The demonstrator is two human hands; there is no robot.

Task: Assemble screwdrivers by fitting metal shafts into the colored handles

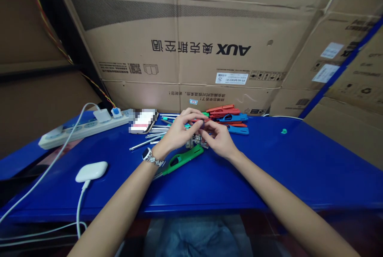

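My left hand (181, 131), with a watch (152, 157) on its wrist, and my right hand (220, 139) meet above the middle of the table. Their fingers are pinched together around a small dark piece (201, 123), mostly hidden; a bit of red shows behind the left thumb. Below them lie small clear parts (189, 143) and a green long-nosed lighter (184, 159). Several metal lighter tubes (149, 136) spread out to the left of my left hand. Beyond my right hand are red lighter bodies (224, 111) and blue lighter bodies (237, 129) in a pile.
A phone (144, 121) and a white power strip (86, 129) with plugs are at the left. Nearer lies a white charging case (91, 171) on a cable. A small green piece (284, 131) sits at the right. A cardboard wall (191, 65) closes off the back of the blue table (269, 169).
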